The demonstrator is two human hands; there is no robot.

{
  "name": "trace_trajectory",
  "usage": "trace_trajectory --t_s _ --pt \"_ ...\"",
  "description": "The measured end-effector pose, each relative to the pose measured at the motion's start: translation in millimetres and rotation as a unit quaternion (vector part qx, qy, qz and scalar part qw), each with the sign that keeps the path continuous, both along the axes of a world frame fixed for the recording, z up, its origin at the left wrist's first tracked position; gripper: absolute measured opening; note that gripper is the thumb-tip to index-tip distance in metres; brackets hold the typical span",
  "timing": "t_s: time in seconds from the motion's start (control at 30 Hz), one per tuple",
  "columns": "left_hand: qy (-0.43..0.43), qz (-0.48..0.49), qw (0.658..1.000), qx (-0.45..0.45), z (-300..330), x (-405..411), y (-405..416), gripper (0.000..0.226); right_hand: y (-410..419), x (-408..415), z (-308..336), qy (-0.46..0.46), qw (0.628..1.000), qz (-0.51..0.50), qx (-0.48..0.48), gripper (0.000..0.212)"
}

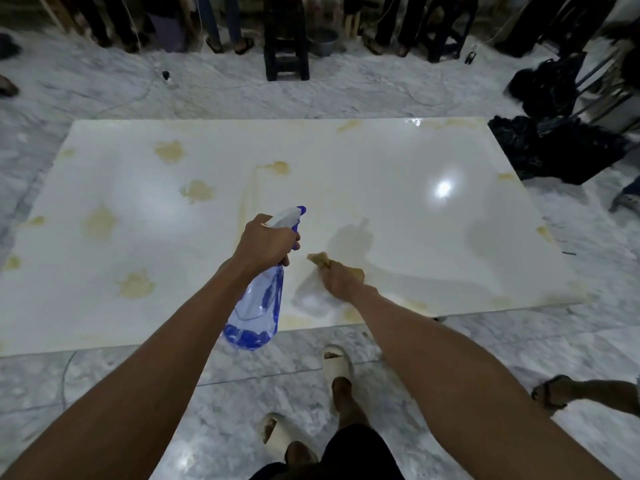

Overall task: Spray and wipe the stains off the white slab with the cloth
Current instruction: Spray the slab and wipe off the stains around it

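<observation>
Slab (346,161): white, glossy, flat on the marble floor (104,393); yellow stains (136,284) mostly across its left half.
Left hand (265,242): fingers wrapped tight round the neck of a clear blue spray bottle (258,306), held above the slab's near edge.
Right hand (341,280): closed on a yellowed cloth (320,259), pressed to the slab just right of the bottle.
Bags (554,147): black, at the far right corner.
</observation>
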State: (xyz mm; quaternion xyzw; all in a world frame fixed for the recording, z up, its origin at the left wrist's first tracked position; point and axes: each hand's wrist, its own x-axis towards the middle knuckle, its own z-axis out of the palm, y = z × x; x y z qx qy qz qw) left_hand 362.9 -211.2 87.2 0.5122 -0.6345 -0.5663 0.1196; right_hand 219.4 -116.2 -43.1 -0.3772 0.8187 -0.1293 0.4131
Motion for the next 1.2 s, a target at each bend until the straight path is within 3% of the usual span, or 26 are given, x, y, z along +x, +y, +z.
trace_trajectory --t_s 0.07,0.17,0.37,0.5,0.97,1.2 --pt "0.005 0.003 1.000 -0.013 11 9 -3 0.015 -17 5 22 -0.124 0.981 -0.112 -0.095 0.043" --pt "-0.007 0.019 0.999 -0.032 23 20 -15 0.021 -46 7 65 -0.260 0.918 -0.207 -0.214 0.039" --pt "-0.012 0.047 0.998 -0.046 37 30 -62 0.026 -110 -12 119 -0.480 0.771 -0.255 -0.333 0.051" --pt "-0.014 0.060 0.997 -0.046 41 19 -108 0.027 -155 -31 124 -0.551 0.710 -0.275 -0.343 0.058" --pt "-0.055 0.110 0.992 0.040 16 -67 -240 0.033 -295 -101 90 -0.568 0.727 -0.286 -0.258 0.059" --pt "-0.087 0.052 0.994 0.028 5 -79 -265 0.027 -322 -114 71 -0.568 0.729 -0.296 -0.243 0.058"
